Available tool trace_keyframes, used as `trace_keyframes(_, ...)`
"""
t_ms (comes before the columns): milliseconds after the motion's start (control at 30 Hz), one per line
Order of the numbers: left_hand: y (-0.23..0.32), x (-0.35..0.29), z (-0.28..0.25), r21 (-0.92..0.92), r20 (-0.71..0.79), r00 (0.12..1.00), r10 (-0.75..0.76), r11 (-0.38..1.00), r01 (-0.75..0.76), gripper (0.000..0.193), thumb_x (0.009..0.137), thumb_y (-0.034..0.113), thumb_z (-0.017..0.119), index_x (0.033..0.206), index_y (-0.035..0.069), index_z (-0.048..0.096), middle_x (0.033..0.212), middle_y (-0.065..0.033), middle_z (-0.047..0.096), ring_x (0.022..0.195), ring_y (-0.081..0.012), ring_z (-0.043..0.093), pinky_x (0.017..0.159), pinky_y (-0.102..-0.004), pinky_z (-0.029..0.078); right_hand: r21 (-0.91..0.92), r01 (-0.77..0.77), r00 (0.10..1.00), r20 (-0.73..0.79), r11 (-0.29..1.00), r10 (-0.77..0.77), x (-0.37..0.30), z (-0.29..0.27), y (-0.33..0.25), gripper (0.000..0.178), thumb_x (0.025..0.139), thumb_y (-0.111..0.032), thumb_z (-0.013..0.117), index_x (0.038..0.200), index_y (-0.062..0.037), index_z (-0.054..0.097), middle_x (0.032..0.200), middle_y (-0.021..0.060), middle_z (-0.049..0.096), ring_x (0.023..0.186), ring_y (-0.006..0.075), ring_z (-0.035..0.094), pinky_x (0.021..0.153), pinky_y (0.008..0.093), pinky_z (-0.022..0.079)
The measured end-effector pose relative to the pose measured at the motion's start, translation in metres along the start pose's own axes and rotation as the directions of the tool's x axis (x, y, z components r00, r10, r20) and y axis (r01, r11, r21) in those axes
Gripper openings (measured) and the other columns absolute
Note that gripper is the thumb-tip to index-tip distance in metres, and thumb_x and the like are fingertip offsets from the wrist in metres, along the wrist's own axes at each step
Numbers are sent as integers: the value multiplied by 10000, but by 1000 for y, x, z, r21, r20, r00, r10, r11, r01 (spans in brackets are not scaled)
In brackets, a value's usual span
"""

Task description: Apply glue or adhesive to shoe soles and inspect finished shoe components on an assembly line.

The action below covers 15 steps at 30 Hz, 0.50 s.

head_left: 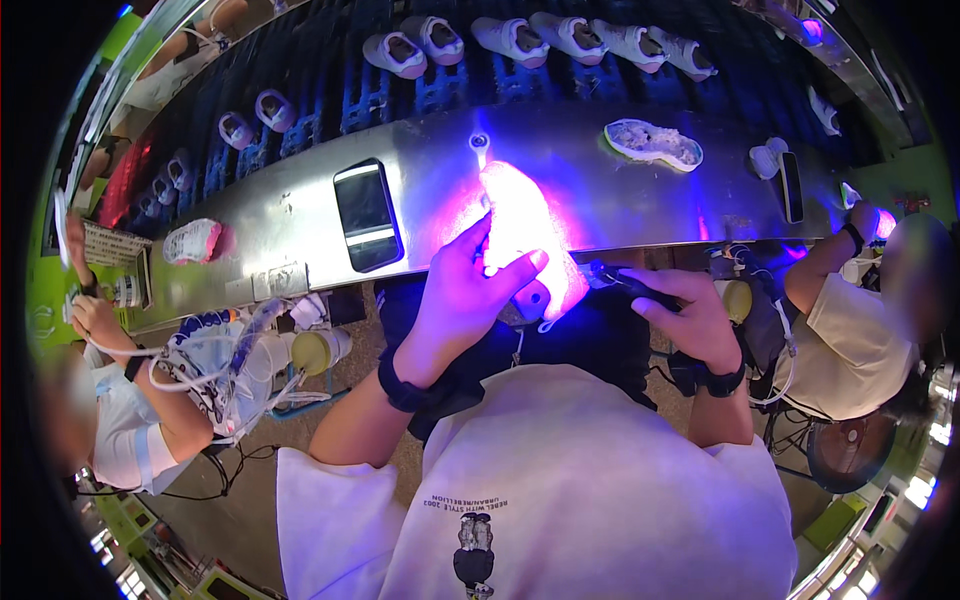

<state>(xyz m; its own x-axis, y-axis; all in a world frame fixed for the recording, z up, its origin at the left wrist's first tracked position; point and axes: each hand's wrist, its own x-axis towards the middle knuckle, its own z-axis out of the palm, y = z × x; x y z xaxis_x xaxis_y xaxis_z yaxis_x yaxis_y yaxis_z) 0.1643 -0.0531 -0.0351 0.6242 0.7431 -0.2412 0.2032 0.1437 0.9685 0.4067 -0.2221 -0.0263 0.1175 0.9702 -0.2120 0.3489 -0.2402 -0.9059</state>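
Note:
Under violet light, a pale shoe (pixel 535 215) glows pink and white at the near edge of the metal bench. My left hand (pixel 462 285) is closed round its side, thumb lying across the upper near the heel. The palm side of the fingers is hidden by the shoe. To the right, my right hand (pixel 690 315) grips a slim black-handled tool (pixel 640 287). Its tip points left at the shoe's heel end; glare keeps me from telling its kind or whether it touches.
The metal bench (pixel 290 215) carries a dark phone (pixel 368 215), a shoe sole (pixel 655 145) and a white shoe (pixel 192 241). Beyond it, pale shoes (pixel 515 42) line a dark roller conveyor (pixel 330 85). Co-workers sit close on the left (pixel 150 400) and right (pixel 850 330).

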Motion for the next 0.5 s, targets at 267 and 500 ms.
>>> trace_keyframes(267, 1, -3, -3, -243, -35, 971, -235, 945, 219, 321, 1003, 346, 679, 1111, 43, 682, 887, 20, 675, 788, -44, 613, 697, -195, 473, -155, 112, 981, -139, 982, -134, 6, 11, -11, 423, 856, -31, 761, 1275, -63, 710, 977, 131, 748, 812, 198, 689, 785, 296, 529)
trace_keyframes(500, -6, -8, -15, -510, 151, 925, -350, 774, 376, 422, 995, 489, 651, 956, 70, 654, 870, -16, 667, 787, -120, 677, 766, -284, 569, -340, 192, 967, -95, 921, -237, 22, 1, -29, 463, 791, 30, 756, 1246, -51, 724, 877, 104, 703, 763, 177, 670, 725, 282, 507)
